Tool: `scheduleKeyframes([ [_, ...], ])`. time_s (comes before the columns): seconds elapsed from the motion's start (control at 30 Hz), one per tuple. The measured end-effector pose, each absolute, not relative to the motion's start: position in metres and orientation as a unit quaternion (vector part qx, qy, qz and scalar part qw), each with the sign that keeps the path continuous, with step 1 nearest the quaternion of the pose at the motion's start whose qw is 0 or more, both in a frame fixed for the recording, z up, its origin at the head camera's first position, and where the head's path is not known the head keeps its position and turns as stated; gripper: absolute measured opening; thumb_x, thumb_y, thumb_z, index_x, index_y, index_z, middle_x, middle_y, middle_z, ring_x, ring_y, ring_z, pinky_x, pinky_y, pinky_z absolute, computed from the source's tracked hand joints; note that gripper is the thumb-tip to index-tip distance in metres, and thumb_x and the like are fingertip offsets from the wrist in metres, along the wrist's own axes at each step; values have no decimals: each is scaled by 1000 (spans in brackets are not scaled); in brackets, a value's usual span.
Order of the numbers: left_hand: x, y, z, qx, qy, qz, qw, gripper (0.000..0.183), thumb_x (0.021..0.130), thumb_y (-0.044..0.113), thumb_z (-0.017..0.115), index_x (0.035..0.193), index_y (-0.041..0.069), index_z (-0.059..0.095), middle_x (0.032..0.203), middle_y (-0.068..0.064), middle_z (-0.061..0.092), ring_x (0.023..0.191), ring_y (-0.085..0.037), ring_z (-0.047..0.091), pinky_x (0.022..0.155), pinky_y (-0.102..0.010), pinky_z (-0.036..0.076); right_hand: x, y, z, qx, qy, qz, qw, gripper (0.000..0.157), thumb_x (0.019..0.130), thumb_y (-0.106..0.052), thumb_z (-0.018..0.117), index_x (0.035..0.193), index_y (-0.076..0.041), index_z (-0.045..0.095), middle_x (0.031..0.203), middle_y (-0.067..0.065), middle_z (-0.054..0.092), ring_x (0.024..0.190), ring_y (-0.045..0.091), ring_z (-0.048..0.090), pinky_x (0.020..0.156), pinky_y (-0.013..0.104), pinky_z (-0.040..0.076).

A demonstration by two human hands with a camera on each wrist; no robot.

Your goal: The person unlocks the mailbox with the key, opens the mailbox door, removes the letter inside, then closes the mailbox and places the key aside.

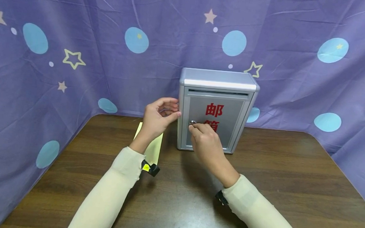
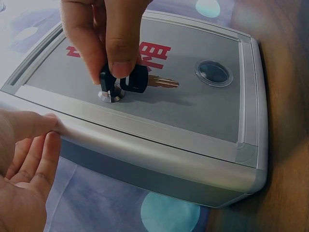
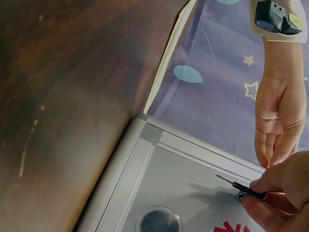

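Note:
A grey metal mailbox (image 1: 218,77) with red characters and a slot near its top stands upright on the table. My right hand (image 1: 209,144) pinches the black head of a key (image 2: 106,79) at the round lock (image 2: 111,95) on the mailbox's front. A second key (image 2: 164,82), also black-headed, hangs beside the first, its bare blade pointing away from the lock. At the mailbox's left side, my left hand (image 1: 156,117) touches the edge with the thumb and fingertips; its fingers are loosely bent. Below the lock sits a round window (image 2: 214,72).
A pale yellow paper item (image 1: 155,149) lies on the wooden table (image 1: 176,205), left of the mailbox and partly under my left wrist. Close behind hangs a purple curtain (image 1: 182,29) with stars and blue dots.

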State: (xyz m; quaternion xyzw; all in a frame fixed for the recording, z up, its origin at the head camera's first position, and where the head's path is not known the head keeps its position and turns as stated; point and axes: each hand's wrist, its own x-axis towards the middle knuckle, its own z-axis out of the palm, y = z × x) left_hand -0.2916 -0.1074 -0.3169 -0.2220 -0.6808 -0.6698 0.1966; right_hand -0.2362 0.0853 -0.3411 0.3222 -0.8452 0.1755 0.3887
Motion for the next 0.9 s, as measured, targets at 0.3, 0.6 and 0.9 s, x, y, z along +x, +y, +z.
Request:
scheduleKeyframes([
  [0.3, -291, -108, -317, -224, -680, -669, 201, 37, 78, -12, 82, 113, -10, 69, 95, -23, 71, 85, -15, 69, 78, -26, 62, -235, 84, -342, 324, -841, 154, 404, 22, 84, 7, 74, 106, 5, 76, 99, 15, 73, 89, 30, 67, 79, 39, 62],
  [0.6, -292, -107, -317, -222, -677, -673, 197, 36, 79, -11, 82, 112, -12, 68, 96, -27, 70, 85, -16, 68, 79, -27, 62, -235, 85, -343, 318, -843, 151, 406, 27, 80, 9, 75, 107, 4, 76, 100, 15, 73, 89, 30, 67, 77, 39, 62],
  [0.9, -293, -109, -319, -225, -675, -675, 198, 35, 78, -12, 82, 111, -11, 69, 94, -24, 71, 84, -14, 69, 77, -25, 62, -234, 83, -343, 319, -842, 152, 408, 27, 80, 7, 75, 106, 4, 76, 100, 15, 73, 89, 31, 67, 76, 41, 62],
])
